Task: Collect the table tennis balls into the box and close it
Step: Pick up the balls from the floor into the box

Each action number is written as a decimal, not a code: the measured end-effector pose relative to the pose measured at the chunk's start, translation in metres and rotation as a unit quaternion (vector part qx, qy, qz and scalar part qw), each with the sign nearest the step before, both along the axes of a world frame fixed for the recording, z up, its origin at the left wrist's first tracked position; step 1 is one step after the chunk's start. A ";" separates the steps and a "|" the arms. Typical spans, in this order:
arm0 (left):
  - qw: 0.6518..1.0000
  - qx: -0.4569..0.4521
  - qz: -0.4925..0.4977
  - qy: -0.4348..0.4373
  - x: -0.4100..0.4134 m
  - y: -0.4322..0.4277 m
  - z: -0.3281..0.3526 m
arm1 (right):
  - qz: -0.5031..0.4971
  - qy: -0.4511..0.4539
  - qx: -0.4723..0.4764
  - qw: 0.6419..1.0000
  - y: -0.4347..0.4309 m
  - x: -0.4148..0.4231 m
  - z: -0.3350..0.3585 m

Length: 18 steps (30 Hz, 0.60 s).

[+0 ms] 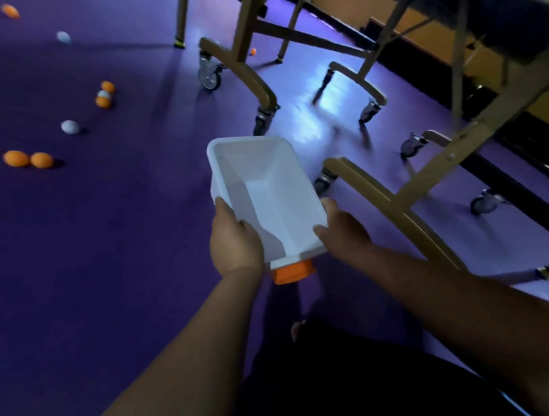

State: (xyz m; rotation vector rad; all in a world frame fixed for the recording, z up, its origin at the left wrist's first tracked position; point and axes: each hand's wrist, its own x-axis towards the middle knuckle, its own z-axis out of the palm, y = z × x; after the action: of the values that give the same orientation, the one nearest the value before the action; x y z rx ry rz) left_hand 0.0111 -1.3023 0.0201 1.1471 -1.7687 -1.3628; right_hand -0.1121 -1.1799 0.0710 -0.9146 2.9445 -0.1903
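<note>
Both hands hold the empty white box (pixel 268 198) above the purple floor (pixel 125 247), the left hand (pixel 235 241) and right hand (pixel 341 228) each curled around one side of its near rim, while orange and white table tennis balls (pixel 41 160) lie scattered well apart to the left.

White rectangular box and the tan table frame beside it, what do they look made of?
White rectangular box: probably thin moulded plastic, matte, with rounded corners and an orange plastic-looking latch at its near end. Tan table frame: likely painted metal tube, judging by its smooth curved bends, bolts and castor wheels; wood cannot be ruled out.
</note>
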 end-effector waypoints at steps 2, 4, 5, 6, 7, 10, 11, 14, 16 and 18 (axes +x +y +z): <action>0.999 0.013 0.031 -0.007 0.004 -0.014 -0.012 | -0.033 -0.027 -0.036 0.998 -0.015 -0.006 -0.019; 0.998 0.030 0.059 -0.008 0.005 -0.025 -0.022 | -0.063 -0.017 -0.039 0.997 -0.019 -0.019 -0.036; 0.997 0.037 0.069 -0.010 0.004 -0.030 -0.027 | -0.074 -0.012 -0.028 0.997 -0.017 -0.029 -0.043; 0.996 0.041 0.077 -0.017 0.002 -0.034 -0.032 | -0.082 -0.009 -0.013 0.997 -0.014 -0.039 -0.049; 0.996 0.042 0.081 -0.024 0.000 -0.038 -0.038 | -0.084 -0.001 0.002 0.996 -0.010 -0.052 -0.058; 0.995 0.051 0.084 -0.027 -0.008 -0.044 -0.055 | -0.054 0.015 0.047 0.997 0.003 -0.091 -0.085; 0.995 0.054 0.082 -0.026 -0.011 -0.046 -0.059 | -0.043 0.005 0.056 0.997 0.005 -0.103 -0.095; 0.995 0.056 0.076 -0.018 -0.019 -0.050 -0.066 | -0.026 -0.061 0.089 0.994 0.003 -0.139 -0.124; 0.996 0.059 0.068 -0.016 -0.023 -0.053 -0.067 | -0.023 -0.114 0.089 0.989 -0.004 -0.159 -0.142; 0.996 0.065 0.057 -0.025 -0.029 -0.056 -0.067 | -0.033 -0.147 0.079 0.985 -0.013 -0.176 -0.160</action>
State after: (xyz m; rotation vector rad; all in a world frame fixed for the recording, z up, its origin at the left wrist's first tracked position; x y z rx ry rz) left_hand -0.0176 -1.3586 -0.0472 1.3411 -1.6423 -1.4092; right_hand -0.2886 -1.1933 -0.0885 -0.7009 2.6731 -0.0837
